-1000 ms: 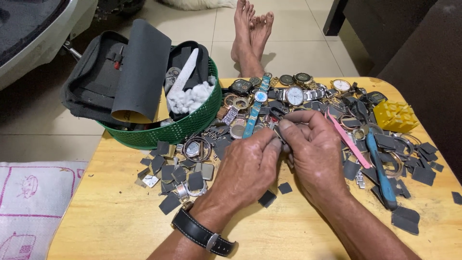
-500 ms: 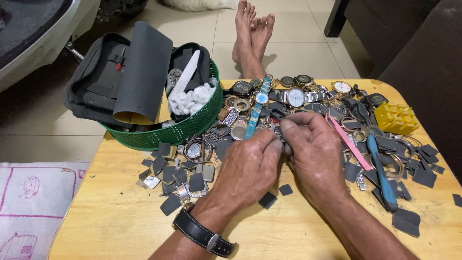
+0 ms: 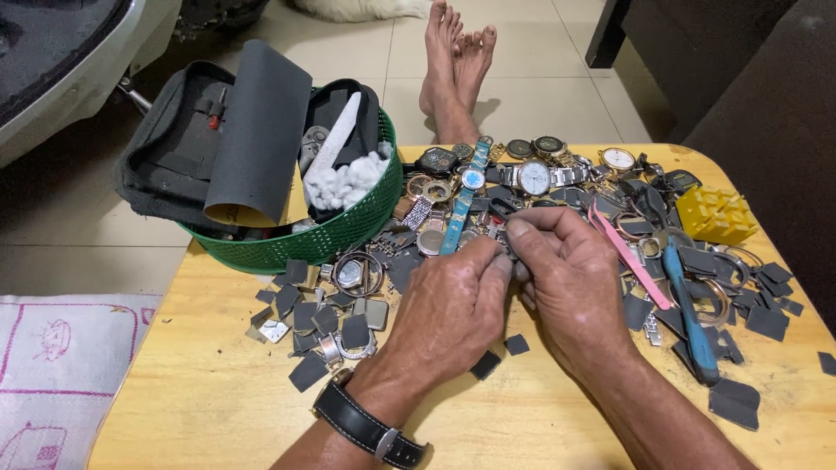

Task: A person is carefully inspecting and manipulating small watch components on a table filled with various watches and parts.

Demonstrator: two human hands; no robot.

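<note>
My left hand (image 3: 448,305), with a black wristwatch (image 3: 366,425) on its wrist, and my right hand (image 3: 570,283) meet over the middle of a wooden table (image 3: 218,409). Their fingertips pinch together on a small dark watch part (image 3: 509,246), mostly hidden by the fingers. Just beyond the hands lies a pile of wristwatches (image 3: 531,174), among them one with a blue strap (image 3: 461,204). Small dark grey abrasive squares (image 3: 309,318) are scattered on both sides of the hands.
A green perforated basket (image 3: 340,231) at the back left holds a dark pouch, a rolled grey sheet and white bits. A yellow block (image 3: 714,213), a pink tool (image 3: 629,257) and a blue-handled tool (image 3: 688,313) lie to the right. Bare feet (image 3: 453,61) rest on the tiled floor beyond.
Both hands stay together at the table's middle, with only small finger shifts around the pinched part. Nothing else on the table has moved.
</note>
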